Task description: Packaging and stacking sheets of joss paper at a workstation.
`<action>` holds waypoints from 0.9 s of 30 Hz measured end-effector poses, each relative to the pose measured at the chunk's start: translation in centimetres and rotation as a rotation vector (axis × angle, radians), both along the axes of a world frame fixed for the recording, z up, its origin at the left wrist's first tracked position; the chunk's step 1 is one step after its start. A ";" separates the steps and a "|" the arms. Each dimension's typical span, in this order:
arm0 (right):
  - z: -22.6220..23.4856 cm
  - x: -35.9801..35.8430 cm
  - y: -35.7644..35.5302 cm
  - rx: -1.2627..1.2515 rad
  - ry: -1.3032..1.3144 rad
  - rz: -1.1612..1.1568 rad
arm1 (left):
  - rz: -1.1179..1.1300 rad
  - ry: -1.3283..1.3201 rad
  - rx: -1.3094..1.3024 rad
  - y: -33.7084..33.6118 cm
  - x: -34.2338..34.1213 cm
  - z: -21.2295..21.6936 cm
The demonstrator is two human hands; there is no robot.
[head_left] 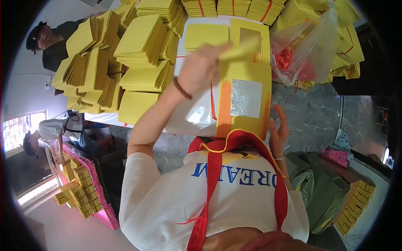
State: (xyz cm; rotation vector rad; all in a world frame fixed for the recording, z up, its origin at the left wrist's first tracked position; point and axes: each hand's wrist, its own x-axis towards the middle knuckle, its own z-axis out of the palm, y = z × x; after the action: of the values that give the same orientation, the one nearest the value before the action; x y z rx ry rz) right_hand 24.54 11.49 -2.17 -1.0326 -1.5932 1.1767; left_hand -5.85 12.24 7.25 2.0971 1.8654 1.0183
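Looks like the sheet-lifting step: left hand (200,69) raised over the work pile, fingers closed on a thin yellow sheet (243,48), blurred, held above the pile and apart from it; right hand (278,129) spread, fingers apart, gripping nothing, just beside the near right edge of the foil-faced paper stack (245,75); top sheet there yellow with an orange band and a silver foil square (246,98); stack resting on white plastic wrap (194,115) over a grey marble tabletop (314,113); next move probably calls for keeping the pinch to a single sheet and steadying the stack with the free hand; clear plastic bag (303,54) with red ties inside close on the right, likely to snag; fanned piles of yellow paper (142,46) crowd the left; red-banded bundles (234,6) along the far edge; green bag (322,188) at lower right; pink box (94,188) of bundles on the floor at left; two other people (46,39) beyond, well apart.
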 end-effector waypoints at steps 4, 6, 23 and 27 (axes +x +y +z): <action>-0.9 -0.2 -0.8 0.217 -0.343 0.124 | 0.190 0.352 0.180 5.5 -5.8 -5.3; -1.4 -0.4 -0.7 0.237 -0.360 0.131 | 0.220 0.491 0.222 7.7 -7.5 -9.3; -0.3 -1.4 -1.4 -0.010 -0.286 0.114 | 0.152 0.562 -0.133 8.0 -9.3 -18.0; -0.8 -0.9 -1.2 0.047 -0.289 0.138 | 0.138 0.607 -0.223 8.5 -9.4 -18.2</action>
State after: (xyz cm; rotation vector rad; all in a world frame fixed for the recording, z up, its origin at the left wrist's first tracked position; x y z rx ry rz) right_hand 23.66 10.32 -2.95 -1.1155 -1.9344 1.1121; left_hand -15.30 20.71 -10.91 2.3265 2.2749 0.1632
